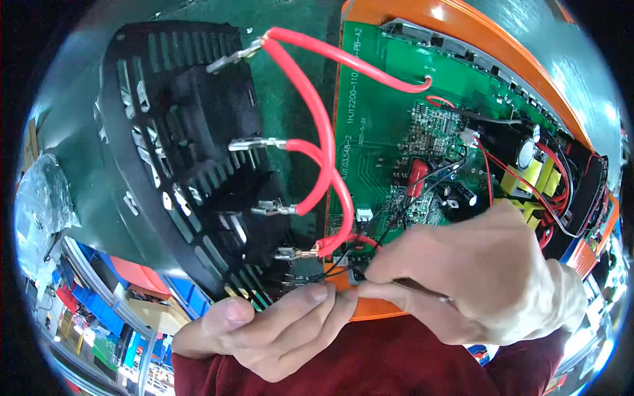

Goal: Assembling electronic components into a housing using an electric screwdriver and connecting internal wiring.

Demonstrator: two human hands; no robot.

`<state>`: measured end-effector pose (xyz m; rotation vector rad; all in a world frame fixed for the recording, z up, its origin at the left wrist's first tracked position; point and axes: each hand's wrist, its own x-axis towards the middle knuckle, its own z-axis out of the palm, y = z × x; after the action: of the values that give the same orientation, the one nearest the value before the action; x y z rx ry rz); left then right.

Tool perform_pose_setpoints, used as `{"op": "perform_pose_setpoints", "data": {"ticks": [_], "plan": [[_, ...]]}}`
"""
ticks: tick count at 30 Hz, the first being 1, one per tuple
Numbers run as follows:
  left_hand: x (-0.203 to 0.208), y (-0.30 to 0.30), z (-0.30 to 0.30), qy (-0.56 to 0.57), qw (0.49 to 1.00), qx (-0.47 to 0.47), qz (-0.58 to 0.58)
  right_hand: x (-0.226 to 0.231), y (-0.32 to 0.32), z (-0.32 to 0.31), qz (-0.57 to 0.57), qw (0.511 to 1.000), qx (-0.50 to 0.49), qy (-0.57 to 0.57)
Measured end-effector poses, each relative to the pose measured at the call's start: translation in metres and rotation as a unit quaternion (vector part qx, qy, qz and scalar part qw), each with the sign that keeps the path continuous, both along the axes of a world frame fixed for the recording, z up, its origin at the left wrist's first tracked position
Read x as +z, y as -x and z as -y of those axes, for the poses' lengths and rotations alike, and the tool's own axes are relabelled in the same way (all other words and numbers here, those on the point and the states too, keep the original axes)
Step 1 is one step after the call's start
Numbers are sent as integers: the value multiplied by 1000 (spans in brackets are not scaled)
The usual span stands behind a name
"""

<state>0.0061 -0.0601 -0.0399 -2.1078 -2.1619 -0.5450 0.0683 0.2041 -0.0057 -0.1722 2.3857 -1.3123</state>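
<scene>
Beneath everything spreads a green bench (pixel 89 208), showing left of and beyond both grips. An orange housing (pixel 462 14) curves round the far side of the right grip, and its edge shows again just beneath that grip. Within it lies a green circuit board (pixel 383 86), the thing being worked on, directly ahead of the right hand (pixel 485 274) and partly hidden by it. A black slotted panel (pixel 214 119) sits ahead and to the left of the left hand (pixel 281 330), its near end close to the fingers.

The right grip is curled, thumb and forefinger brought close together at the board's near edge; whether they pinch anything cannot be told. The left grip is loosely bent beside it, and what its fingertips hold, if anything, is hidden.

Thick red cables (pixel 317 109) arch ahead of both grips, their crimped terminals (pixel 257 143) reaching over the panel. Right of and beyond the right grip stand yellow-wrapped components (pixel 545 177). Thin black leads (pixel 370 221) run toward the fingers, past a white connector (pixel 364 214) just ahead.

The step in hand appears to be fine handling of leads at that edge; the next move would call for a steady, precise pinch, clear of the cables.
</scene>
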Motion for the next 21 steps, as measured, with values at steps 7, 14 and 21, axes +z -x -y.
{"op": "perform_pose_setpoints", "data": {"ticks": [7,14,21], "plan": [[-5,9,1,-34,999,12,1,24,-7,-15,12,997,-80,-10],[34,0,-9,54,988,129,61,39,-50,-13,5,976,-211,-49],[56,-21,-31,199,958,169,120,18,-46,-8,-1,995,-97,-13]]}}
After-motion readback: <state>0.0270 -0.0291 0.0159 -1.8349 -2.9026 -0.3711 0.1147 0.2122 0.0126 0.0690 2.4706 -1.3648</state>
